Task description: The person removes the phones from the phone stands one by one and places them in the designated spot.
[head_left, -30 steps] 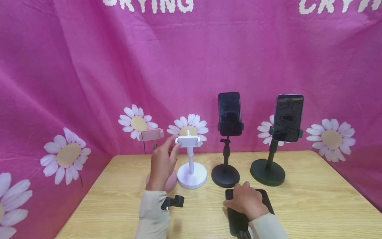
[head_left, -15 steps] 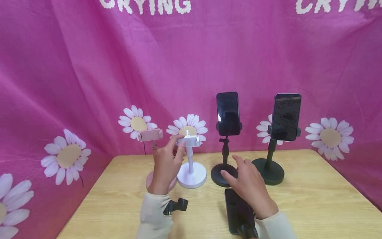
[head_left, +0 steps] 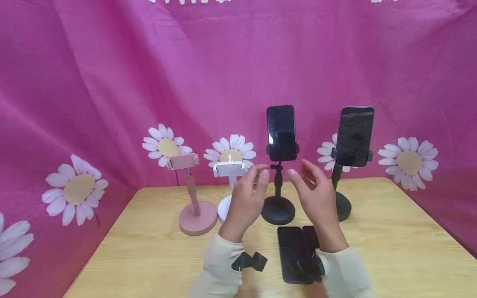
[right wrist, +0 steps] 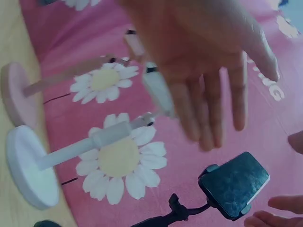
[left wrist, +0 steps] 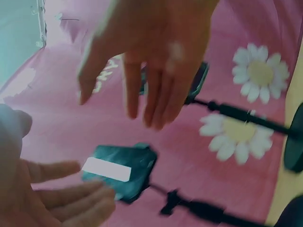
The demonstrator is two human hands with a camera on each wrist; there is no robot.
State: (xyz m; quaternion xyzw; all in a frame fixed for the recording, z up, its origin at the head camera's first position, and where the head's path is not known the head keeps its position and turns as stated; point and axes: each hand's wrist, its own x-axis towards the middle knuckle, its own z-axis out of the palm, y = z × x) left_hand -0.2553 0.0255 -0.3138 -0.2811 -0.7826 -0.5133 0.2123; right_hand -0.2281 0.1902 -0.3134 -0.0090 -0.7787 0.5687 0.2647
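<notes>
In the head view my left hand point(head_left: 247, 198) and right hand point(head_left: 318, 203) are raised, holding nothing, palms roughly facing each other. Between and behind them stands a black phone stand point(head_left: 278, 190), whose clamp grips a dark phone point(head_left: 281, 132) upright. My right hand partly covers another black stand point(head_left: 340, 203), which carries a second phone point(head_left: 355, 136). My left hand hides part of a white phone stand point(head_left: 229, 169). The left wrist view shows my left fingers point(left wrist: 85, 198) beside the middle phone point(left wrist: 118, 170). In the right wrist view that phone point(right wrist: 234, 184) sits in its clamp.
A pink phone stand point(head_left: 195, 207) with an unfilled clamp is at the left. Two dark phones, one point(head_left: 292, 252) and another point(head_left: 310, 238), lie side by side on the wooden table point(head_left: 141, 248), partly under my right wrist. A pink flowered cloth point(head_left: 208, 70) hangs behind.
My left hand has come away from the white stand's clamp and moved right. My right hand has lifted off the phones on the table and risen beside the middle stand.
</notes>
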